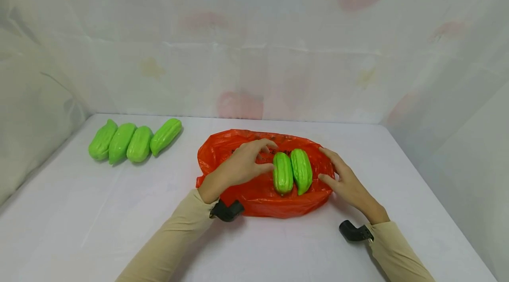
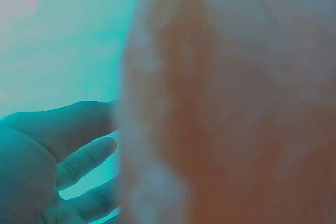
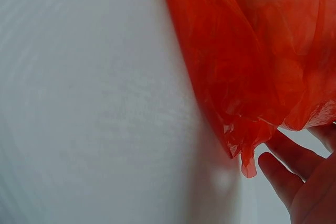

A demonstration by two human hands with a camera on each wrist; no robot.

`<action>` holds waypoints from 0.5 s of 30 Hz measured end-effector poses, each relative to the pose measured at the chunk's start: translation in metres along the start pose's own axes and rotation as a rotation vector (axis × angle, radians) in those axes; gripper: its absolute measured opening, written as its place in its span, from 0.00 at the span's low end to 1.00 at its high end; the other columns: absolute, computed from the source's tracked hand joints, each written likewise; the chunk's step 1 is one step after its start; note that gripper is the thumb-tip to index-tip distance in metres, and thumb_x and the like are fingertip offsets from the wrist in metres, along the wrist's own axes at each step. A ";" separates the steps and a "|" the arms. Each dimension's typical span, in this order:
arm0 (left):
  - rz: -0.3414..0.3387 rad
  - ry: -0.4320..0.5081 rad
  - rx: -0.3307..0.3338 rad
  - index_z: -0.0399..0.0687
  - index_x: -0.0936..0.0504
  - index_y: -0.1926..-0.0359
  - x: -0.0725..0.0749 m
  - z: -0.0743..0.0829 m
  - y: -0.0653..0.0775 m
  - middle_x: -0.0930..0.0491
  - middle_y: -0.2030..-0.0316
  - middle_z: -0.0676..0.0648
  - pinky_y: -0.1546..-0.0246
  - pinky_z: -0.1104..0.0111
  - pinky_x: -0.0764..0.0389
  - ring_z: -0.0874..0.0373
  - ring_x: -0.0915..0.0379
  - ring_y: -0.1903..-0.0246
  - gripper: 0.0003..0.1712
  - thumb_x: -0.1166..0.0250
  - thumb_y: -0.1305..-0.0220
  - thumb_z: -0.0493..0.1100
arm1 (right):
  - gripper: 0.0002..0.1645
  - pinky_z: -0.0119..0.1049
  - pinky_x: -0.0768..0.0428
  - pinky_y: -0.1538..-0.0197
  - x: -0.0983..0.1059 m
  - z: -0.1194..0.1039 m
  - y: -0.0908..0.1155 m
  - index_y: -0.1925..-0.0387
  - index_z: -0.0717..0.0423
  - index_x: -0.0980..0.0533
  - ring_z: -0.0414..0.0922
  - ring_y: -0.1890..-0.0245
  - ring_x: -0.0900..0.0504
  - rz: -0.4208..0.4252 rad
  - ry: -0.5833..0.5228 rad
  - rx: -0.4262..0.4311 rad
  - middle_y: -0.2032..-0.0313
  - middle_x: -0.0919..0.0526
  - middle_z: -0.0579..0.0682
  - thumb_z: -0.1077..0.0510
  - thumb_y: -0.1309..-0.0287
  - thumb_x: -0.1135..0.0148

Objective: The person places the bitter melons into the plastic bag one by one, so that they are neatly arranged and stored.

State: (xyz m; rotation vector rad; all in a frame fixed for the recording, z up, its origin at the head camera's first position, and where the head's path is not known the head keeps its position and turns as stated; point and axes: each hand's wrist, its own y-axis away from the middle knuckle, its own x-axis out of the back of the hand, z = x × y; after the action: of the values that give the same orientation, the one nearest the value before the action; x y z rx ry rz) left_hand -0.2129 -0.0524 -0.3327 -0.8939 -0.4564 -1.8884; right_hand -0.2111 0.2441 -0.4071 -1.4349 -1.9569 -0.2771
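A red plastic bag (image 1: pixel 254 204) lies spread on the table, with two bright green ridged gourds, a left one (image 1: pixel 283 173) and a right one (image 1: pixel 301 171), side by side on it. Over the bag's middle hovers my left hand (image 1: pixel 244 162), fingers loosely bent, thumb tip beside the left gourd. My right hand (image 1: pixel 351 187) is at the bag's right edge, fingers spread and thumb apart from them. In the right wrist view, fingertips of the right hand (image 3: pixel 310 182) reach behind the bag's crumpled corner (image 3: pixel 247 135). A blurred surface hides part of the left hand (image 2: pixel 58 166) in the left wrist view.
Several more green gourds (image 1: pixel 139 144) lie in a row at the table's back left. A patterned white cloth (image 1: pixel 254 74) hangs behind the white table (image 1: pixel 99 220). Black wrist cameras (image 1: pixel 228 210) sit on both wrists.
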 end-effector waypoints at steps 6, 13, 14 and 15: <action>0.009 0.007 0.014 0.49 0.27 0.35 0.008 0.000 0.001 0.21 0.45 0.42 0.52 0.60 0.19 0.46 0.23 0.48 0.29 0.32 0.36 0.42 | 0.40 0.65 0.36 0.33 0.000 0.000 0.000 0.25 0.57 0.46 0.66 0.28 0.40 0.002 0.004 -0.002 0.26 0.43 0.63 0.66 0.35 0.44; 0.040 0.026 0.002 0.48 0.28 0.35 0.018 -0.002 0.003 0.20 0.44 0.41 0.49 0.57 0.19 0.47 0.23 0.47 0.29 0.33 0.35 0.43 | 0.39 0.65 0.36 0.33 0.001 -0.001 0.001 0.25 0.58 0.46 0.67 0.29 0.40 0.000 0.010 -0.003 0.26 0.43 0.64 0.66 0.34 0.44; 0.046 0.026 0.005 0.49 0.28 0.35 0.020 -0.003 0.004 0.21 0.44 0.41 0.49 0.57 0.20 0.47 0.23 0.47 0.28 0.33 0.35 0.43 | 0.39 0.64 0.36 0.33 0.001 -0.001 0.001 0.25 0.58 0.46 0.66 0.28 0.40 0.000 0.009 -0.004 0.26 0.43 0.63 0.66 0.34 0.44; 0.053 0.030 0.009 0.49 0.27 0.35 0.022 -0.003 0.005 0.21 0.44 0.41 0.49 0.56 0.20 0.46 0.23 0.46 0.28 0.33 0.35 0.43 | 0.39 0.64 0.36 0.33 0.001 -0.001 0.001 0.25 0.58 0.46 0.66 0.28 0.40 -0.001 0.012 -0.002 0.26 0.43 0.63 0.65 0.34 0.44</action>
State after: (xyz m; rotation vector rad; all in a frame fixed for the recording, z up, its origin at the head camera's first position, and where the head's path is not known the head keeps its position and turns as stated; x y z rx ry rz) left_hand -0.2160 -0.0698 -0.3189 -0.8624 -0.4185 -1.8479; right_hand -0.2103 0.2443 -0.4061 -1.4314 -1.9483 -0.2875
